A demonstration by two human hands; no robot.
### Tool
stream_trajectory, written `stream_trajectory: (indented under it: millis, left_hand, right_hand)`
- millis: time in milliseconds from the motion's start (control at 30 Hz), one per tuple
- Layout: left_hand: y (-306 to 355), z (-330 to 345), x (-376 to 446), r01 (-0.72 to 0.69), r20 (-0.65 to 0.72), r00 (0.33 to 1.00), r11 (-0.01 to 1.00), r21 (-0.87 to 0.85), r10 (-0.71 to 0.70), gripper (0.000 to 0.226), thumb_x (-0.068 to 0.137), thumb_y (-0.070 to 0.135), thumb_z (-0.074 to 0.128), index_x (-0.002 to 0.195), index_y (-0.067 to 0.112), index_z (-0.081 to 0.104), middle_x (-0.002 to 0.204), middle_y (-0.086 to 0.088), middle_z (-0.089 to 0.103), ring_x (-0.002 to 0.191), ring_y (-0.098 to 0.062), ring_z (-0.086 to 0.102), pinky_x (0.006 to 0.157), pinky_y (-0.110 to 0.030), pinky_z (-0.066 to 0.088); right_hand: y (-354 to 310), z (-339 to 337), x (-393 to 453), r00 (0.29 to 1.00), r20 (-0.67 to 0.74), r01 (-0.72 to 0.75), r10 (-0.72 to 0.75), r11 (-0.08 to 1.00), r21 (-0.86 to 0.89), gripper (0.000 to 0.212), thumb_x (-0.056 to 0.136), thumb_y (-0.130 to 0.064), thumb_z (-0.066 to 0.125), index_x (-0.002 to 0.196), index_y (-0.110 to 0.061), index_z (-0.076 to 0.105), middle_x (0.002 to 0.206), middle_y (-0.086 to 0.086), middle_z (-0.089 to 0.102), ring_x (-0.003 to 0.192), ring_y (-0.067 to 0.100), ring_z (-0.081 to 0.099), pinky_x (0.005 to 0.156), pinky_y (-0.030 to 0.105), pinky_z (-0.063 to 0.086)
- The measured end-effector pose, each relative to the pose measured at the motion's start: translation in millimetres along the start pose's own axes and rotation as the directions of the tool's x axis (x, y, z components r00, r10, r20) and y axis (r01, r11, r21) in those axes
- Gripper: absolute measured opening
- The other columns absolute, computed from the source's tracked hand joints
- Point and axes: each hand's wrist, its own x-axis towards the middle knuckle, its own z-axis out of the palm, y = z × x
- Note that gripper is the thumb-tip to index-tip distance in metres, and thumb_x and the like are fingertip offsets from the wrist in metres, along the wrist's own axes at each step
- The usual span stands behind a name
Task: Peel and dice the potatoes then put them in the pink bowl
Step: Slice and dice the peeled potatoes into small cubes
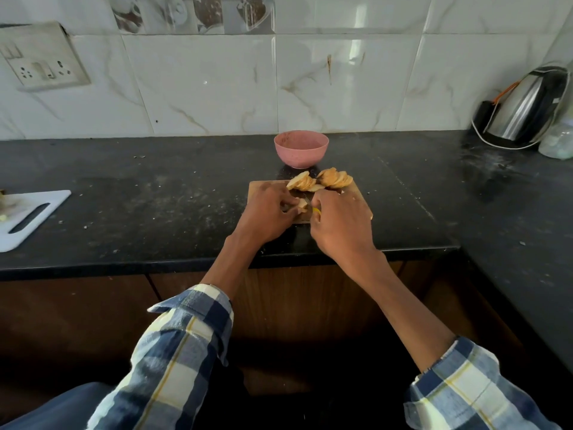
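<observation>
On the black counter lies a small wooden cutting board [361,198]. Two fanned rows of potato slices [319,180] sit at its far edge. My left hand [266,212] pinches a small potato piece [302,204] on the board. My right hand [341,221] grips a knife with a yellow handle [316,211]; the hand hides most of it, and the blade meets the potato piece. The pink bowl [300,148] stands just behind the board, and I see nothing inside it.
A white plastic cutting board [28,217] lies at the counter's left. A steel electric kettle [524,108] with its cord and a clear container [558,139] stand at the back right. A wall socket [43,62] is at the upper left. The counter edge runs below my wrists.
</observation>
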Motion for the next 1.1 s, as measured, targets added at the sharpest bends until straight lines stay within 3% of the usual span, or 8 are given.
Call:
stream_trajectory:
  millis: [133, 233, 333, 467, 567, 800, 1000, 1100]
  left_hand:
    - [1.3, -1.9, -0.8, -0.024, -0.026, 0.999, 1.000, -0.003, 0.024, 0.016, 0.091, 0.027, 0.078, 0.104, 0.019, 0.082, 0.102, 0.006, 0.074, 0.093, -0.006, 0.064, 0.094, -0.036, 0.056]
    - [3.4, -1.7, -4.6, -0.051, -0.082, 0.995, 0.998, -0.019, 0.050, 0.014, 0.091, 0.026, 0.077, 0.100, 0.016, 0.082, 0.100, 0.003, 0.076, 0.094, -0.009, 0.066, 0.096, -0.032, 0.052]
    - [3.0, 1.2, -7.2, -0.049, -0.101, 0.994, 0.998, -0.038, 0.045, 0.018, 0.091, 0.029, 0.077, 0.103, 0.017, 0.082, 0.105, 0.004, 0.077, 0.101, -0.009, 0.066, 0.104, -0.036, 0.050]
    - [1.5, 2.0, -9.7, -0.001, -0.092, 0.996, 0.999, -0.044, -0.003, 0.024, 0.093, 0.031, 0.077, 0.114, 0.019, 0.079, 0.124, 0.001, 0.075, 0.127, -0.014, 0.061, 0.119, -0.045, 0.040]
    - [0.9, 1.4, -9.7, 0.019, -0.092, 0.995, 0.999, -0.044, -0.023, 0.026, 0.093, 0.032, 0.076, 0.116, 0.020, 0.079, 0.127, 0.002, 0.074, 0.130, -0.013, 0.059, 0.120, -0.045, 0.038]
    - [0.6, 2.3, -10.6, 0.021, -0.092, 0.995, 0.998, -0.054, -0.026, 0.022, 0.093, 0.032, 0.076, 0.112, 0.022, 0.081, 0.120, 0.006, 0.076, 0.122, -0.011, 0.063, 0.115, -0.048, 0.044]
    - [9.1, -3.4, -13.6, -0.035, -0.135, 0.991, 0.997, -0.068, 0.026, 0.011, 0.093, 0.024, 0.077, 0.100, 0.018, 0.082, 0.102, 0.004, 0.077, 0.095, -0.007, 0.065, 0.100, -0.035, 0.051]
    - [9.8, -3.5, -15.2, -0.045, -0.140, 0.990, 0.996, -0.071, 0.034, 0.010, 0.093, 0.025, 0.077, 0.099, 0.019, 0.083, 0.099, 0.006, 0.077, 0.091, -0.007, 0.066, 0.098, -0.037, 0.053]
  right_hand:
    - [-8.4, 8.2, -6.8, 1.000, -0.013, -0.024, 0.024, 0.999, 0.039, 0.020, 0.094, -0.022, 0.071, 0.113, -0.021, 0.066, 0.099, 0.001, 0.069, 0.092, 0.021, 0.067, 0.076, 0.039, 0.058]
    - [-6.7, 11.2, -24.3, 0.999, -0.009, -0.036, 0.036, 0.999, 0.019, 0.027, 0.094, -0.018, 0.070, 0.120, -0.021, 0.062, 0.106, 0.003, 0.069, 0.098, 0.025, 0.067, 0.075, 0.039, 0.057]
    - [-0.4, 11.3, -40.1, 0.999, 0.002, -0.042, 0.042, 0.999, 0.021, 0.028, 0.096, -0.020, 0.068, 0.123, -0.024, 0.060, 0.108, 0.002, 0.069, 0.098, 0.026, 0.067, 0.076, 0.038, 0.056]
    - [5.6, 4.3, -43.4, 0.995, -0.074, -0.064, 0.068, 0.997, 0.048, 0.023, 0.097, -0.024, 0.068, 0.120, -0.025, 0.062, 0.101, -0.003, 0.071, 0.091, 0.021, 0.070, 0.074, 0.037, 0.056]
    - [3.5, 1.2, -43.0, 0.988, -0.133, -0.074, 0.082, 0.995, 0.067, 0.021, 0.096, -0.024, 0.069, 0.115, -0.024, 0.059, 0.095, -0.004, 0.070, 0.085, 0.020, 0.070, 0.069, 0.037, 0.057]
    - [-7.7, 9.0, -31.4, 0.991, -0.119, -0.052, 0.059, 0.996, 0.068, 0.019, 0.095, -0.026, 0.070, 0.110, -0.024, 0.059, 0.091, -0.004, 0.068, 0.081, 0.017, 0.069, 0.066, 0.038, 0.058]
    - [-17.9, 18.4, -18.3, 0.997, -0.032, -0.067, 0.068, 0.997, 0.031, 0.036, 0.094, -0.021, 0.072, 0.127, -0.020, 0.058, 0.110, 0.005, 0.069, 0.103, 0.025, 0.067, 0.079, 0.037, 0.055]
    - [-18.2, 20.0, -21.1, 0.996, -0.017, -0.083, 0.084, 0.996, 0.034, 0.040, 0.094, -0.021, 0.072, 0.130, -0.021, 0.056, 0.114, 0.005, 0.068, 0.107, 0.026, 0.067, 0.081, 0.039, 0.055]
